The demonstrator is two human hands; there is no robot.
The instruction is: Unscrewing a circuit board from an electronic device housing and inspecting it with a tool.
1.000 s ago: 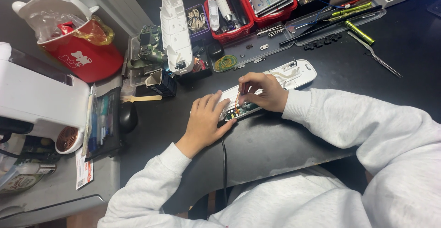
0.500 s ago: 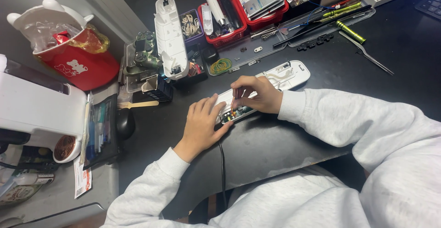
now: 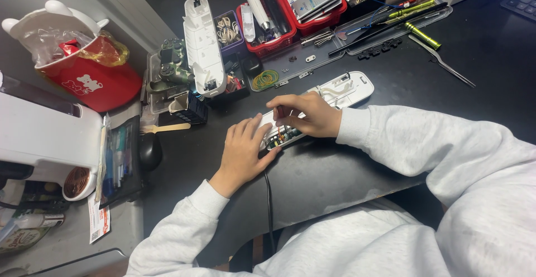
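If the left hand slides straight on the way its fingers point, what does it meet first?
The left hand already touches the opened white power strip; going on, it would probably meet the right hand next.

A single view comes from a camera worn on the person's head, looking steeply down and slightly forward over the dark table (image 3: 424,87). It sits close, so the grey sleeves fill the lower frame and both hands lie near the centre. The table's far edge runs along the top, its left end at the left.
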